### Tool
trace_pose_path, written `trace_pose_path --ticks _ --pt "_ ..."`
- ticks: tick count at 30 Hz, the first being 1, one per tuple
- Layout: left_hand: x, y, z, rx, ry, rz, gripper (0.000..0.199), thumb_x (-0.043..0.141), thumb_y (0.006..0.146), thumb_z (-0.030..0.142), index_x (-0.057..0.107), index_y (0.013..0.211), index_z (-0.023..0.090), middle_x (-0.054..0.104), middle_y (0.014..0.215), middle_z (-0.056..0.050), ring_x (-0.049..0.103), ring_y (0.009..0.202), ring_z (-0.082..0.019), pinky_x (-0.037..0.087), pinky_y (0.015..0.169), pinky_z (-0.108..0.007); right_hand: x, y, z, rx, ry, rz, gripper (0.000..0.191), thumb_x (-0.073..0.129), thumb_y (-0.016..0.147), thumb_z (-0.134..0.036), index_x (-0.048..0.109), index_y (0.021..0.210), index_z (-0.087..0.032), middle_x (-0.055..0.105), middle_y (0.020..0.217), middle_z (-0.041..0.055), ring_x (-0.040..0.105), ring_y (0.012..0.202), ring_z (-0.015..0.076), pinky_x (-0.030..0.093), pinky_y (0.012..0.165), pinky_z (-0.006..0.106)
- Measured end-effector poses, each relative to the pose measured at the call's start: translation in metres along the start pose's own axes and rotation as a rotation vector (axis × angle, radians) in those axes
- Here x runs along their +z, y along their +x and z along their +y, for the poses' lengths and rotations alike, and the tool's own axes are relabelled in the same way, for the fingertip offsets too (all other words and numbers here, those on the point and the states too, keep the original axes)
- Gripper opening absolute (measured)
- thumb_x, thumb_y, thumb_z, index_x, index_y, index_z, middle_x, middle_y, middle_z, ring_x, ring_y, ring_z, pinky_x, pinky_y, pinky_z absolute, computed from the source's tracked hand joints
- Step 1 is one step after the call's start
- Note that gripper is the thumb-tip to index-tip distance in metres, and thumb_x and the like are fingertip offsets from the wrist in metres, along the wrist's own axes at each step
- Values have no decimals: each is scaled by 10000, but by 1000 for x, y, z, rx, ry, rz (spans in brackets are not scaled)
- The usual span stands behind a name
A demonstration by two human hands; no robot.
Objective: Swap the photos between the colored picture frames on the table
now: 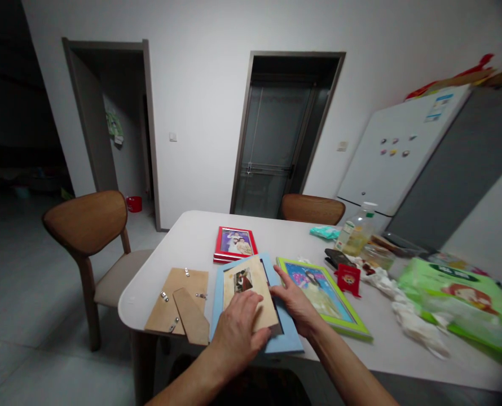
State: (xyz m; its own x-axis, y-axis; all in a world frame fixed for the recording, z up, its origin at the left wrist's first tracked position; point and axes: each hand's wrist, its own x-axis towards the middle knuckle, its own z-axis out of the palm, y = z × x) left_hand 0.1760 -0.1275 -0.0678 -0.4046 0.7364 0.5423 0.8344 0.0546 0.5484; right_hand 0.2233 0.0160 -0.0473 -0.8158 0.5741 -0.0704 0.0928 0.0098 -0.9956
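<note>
A light blue photo frame (291,331) lies at the table's near edge in front of me. On it rests a cream card (229,276) with a small picture, turned slightly askew so a dark strip of the opening shows at its right. My left hand (243,324) is closed over the card's lower part, fingers bent on its face, thumb at its bottom corner. My right hand (295,300) grips the frame's right side, fingertips near the card's edge. Left of the frame lies a brown backing board (158,307) with metal clips and a stand leg (189,316).
A red photo frame (236,243) lies behind, a lime green photo frame (318,290) to the right. Farther right are a bottle (356,231), a black object (338,259), a red packet (348,280), crumpled tissues (415,327) and a green tissue pack (462,299). Chairs (86,223) stand around the table.
</note>
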Motion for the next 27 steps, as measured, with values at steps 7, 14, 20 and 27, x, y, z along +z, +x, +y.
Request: trace_pose_path --ticks 7,14,20,27 --pt "-43 -8 -24 -202 105 284 373 414 724 136 409 1094 180 562 881 -45 563 756 -168 466 707 -306 -15 23 35 -44 -449 155 619 452 658 -223 314 1244 -77 553 613 -3 555 528 130 408 500 226" --pt "-63 -50 -71 -439 215 279 234 411 757 279 494 955 185 599 929 -46 577 860 -211 455 738 -334 -21 29 57 -200 -1045 237 442 410 699 -200 492 1103 -39 618 931 150 570 854 213 392 755 273" --pt "-60 -63 -77 -457 366 120 279 407 778 318 486 1005 174 591 961 -70 560 885 -218 439 752 -333 -16 25 61 -217 -1179 208 368 412 723 -187 513 1052 -56 613 932 168 560 880 222 378 757 276" --pt "-62 -67 -76 -381 625 41 256 441 762 349 537 918 170 577 843 -77 538 829 -243 425 726 -363 -14 22 62 -235 -1241 201 301 432 723 -187 558 976 -82 599 878 150 544 850 220 369 759 291"
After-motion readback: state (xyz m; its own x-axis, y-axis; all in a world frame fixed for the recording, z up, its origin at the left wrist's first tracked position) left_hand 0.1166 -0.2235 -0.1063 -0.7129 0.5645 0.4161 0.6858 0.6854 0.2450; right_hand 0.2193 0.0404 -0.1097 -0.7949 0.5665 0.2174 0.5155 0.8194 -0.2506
